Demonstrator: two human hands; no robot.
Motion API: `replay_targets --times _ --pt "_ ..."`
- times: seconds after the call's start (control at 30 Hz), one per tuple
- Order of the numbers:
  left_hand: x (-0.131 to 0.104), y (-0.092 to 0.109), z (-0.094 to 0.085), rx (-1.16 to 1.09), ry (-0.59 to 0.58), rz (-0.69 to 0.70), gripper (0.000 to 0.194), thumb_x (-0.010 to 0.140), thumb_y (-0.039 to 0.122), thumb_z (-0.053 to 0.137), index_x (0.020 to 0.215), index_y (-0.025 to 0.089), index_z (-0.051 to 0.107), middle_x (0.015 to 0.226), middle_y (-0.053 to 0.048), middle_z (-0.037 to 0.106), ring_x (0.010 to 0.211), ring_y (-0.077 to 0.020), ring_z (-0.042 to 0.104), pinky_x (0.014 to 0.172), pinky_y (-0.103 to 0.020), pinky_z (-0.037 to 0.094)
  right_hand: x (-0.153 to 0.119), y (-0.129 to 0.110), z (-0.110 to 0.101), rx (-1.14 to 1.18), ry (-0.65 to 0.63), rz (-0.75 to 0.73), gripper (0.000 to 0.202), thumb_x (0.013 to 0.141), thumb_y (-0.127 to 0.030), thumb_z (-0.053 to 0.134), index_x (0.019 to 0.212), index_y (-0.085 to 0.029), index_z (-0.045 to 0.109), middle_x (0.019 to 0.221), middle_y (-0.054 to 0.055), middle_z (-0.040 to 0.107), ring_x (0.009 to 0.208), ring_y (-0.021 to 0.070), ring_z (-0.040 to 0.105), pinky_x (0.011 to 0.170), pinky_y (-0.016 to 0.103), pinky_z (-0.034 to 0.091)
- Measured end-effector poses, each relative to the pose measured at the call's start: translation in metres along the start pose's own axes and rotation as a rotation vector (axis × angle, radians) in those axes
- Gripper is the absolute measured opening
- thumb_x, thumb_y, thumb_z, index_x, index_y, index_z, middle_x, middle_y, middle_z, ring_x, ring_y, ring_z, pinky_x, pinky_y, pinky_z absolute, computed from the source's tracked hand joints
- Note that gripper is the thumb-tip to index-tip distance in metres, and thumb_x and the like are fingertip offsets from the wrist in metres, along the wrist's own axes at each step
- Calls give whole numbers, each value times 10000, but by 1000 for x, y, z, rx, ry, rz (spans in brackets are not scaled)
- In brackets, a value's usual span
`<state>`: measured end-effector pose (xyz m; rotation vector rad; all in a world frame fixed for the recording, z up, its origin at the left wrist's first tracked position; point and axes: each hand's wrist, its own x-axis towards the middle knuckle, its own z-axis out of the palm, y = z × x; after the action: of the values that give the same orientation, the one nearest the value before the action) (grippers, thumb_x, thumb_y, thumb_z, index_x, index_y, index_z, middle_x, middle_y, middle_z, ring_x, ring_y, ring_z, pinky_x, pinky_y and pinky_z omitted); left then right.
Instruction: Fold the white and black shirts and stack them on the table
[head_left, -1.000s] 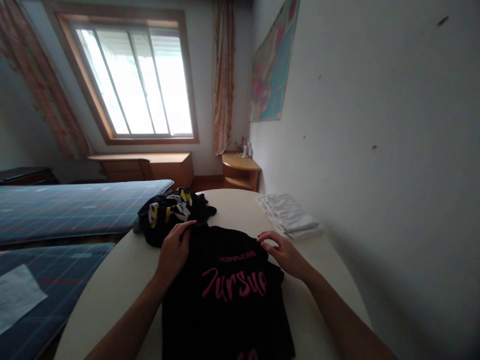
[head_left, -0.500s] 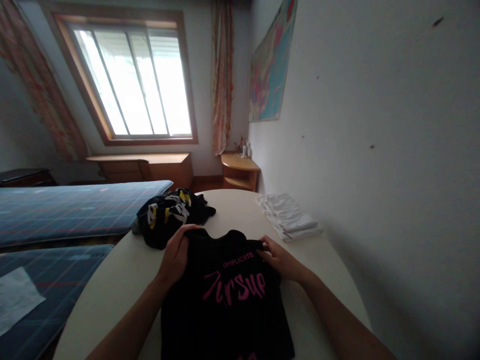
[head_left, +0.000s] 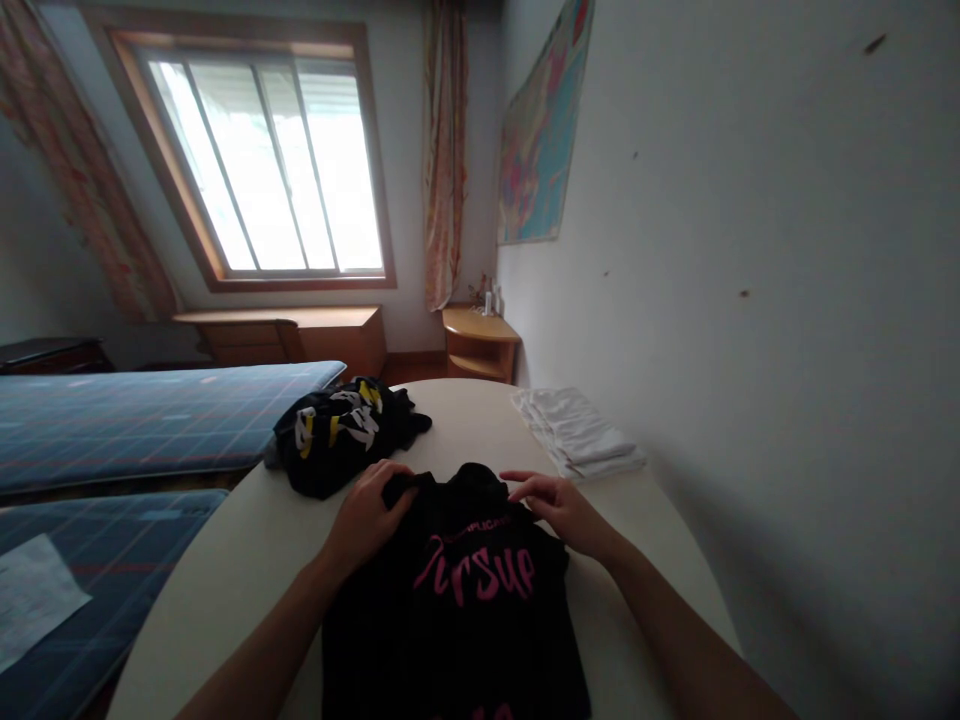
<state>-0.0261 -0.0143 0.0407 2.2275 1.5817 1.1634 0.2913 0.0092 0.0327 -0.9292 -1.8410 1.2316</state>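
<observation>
A black T-shirt [head_left: 465,640] with pink lettering lies on the round cream table [head_left: 277,560], its collar end pointing away from me and its lower part cut off by the frame. My left hand [head_left: 373,512] pinches the cloth at the upper left shoulder, thumb against fingers. At the upper right shoulder, my right hand [head_left: 559,508] grips the fabric beside the collar, with its index finger stretched out. The top line of lettering is partly lost in a crease between the hands.
A crumpled black garment [head_left: 337,430] with yellow and white print lies at the table's far left. Folded white cloth [head_left: 574,432] sits at the far right, near the wall [head_left: 787,350]. Blue plaid mattresses [head_left: 165,420] are on the left.
Both hands have drawn inward at the shirt's shoulders. The cloth near the collar has bunched, and the top line of lettering is now partly covered.
</observation>
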Motion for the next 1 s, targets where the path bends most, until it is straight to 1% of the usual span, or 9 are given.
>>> replay_targets --times 0.07,0.13,0.23,0.33,0.5,0.67,0.77,0.83,1.0 --pt "1 -2 1 -32 35 17 160 899 349 569 962 218 636 1024 -56 661 991 -238 626 924 -383 483 3 7 3 -65 69 22 264 840 -394 612 1002 -201 690 1383 108 571 949 218 670 766 362 543" --pt "2 -3 0 -65 67 44 165 903 356 568 947 216 643 1023 -56 664 981 -231 630 917 -373 485 7 15 7 -161 140 57 416 801 -403 667 1168 -208 641 1320 115 611 925 215 673 735 344 545" --pt "2 -2 0 -93 102 46 177 906 366 565 951 215 646 999 -50 675 953 -223 641 893 -355 492 10 22 12 -314 163 67 579 773 -419 706 1293 -188 598 1247 130 660 1064 268 644 871 398 522" --pt "1 -2 0 -104 123 1 205 913 386 551 974 216 649 966 -37 694 918 -219 655 860 -336 499 9 21 16 -370 87 24 420 807 -453 672 1113 -165 694 1150 132 706 1099 306 632 972 443 466" --pt "1 -5 0 -93 136 -106 283 912 446 538 1018 218 669 948 -25 723 880 -222 674 816 -318 503 10 11 17 -246 103 -37 288 880 -468 582 923 -192 649 966 73 725 952 258 665 835 366 504" --pt "4 -5 -7 -88 194 -229 380 908 522 516 1015 209 701 910 -19 735 788 -218 671 696 -297 492 10 3 3 -117 370 -39 320 894 -525 537 970 -217 578 829 17 693 774 202 647 677 301 495" --pt "6 -4 -12 -76 251 -266 409 901 545 509 989 205 717 905 -25 737 789 -221 667 712 -304 493 7 1 -12 -165 579 -19 340 866 -527 569 1015 -223 599 788 7 679 710 198 626 635 298 478" --pt "7 -5 -12 -59 264 -254 407 904 542 499 960 205 719 907 -31 734 810 -225 668 743 -312 496 5 1 -20 -245 646 10 339 849 -522 594 999 -221 631 788 17 687 714 209 630 647 310 476" --pt "6 -7 -7 -47 252 -198 367 916 498 474 975 210 694 940 -46 730 873 -237 677 815 -332 499 3 5 -25 -328 506 36 323 870 -526 573 928 -216 643 819 31 711 762 222 657 703 327 482"
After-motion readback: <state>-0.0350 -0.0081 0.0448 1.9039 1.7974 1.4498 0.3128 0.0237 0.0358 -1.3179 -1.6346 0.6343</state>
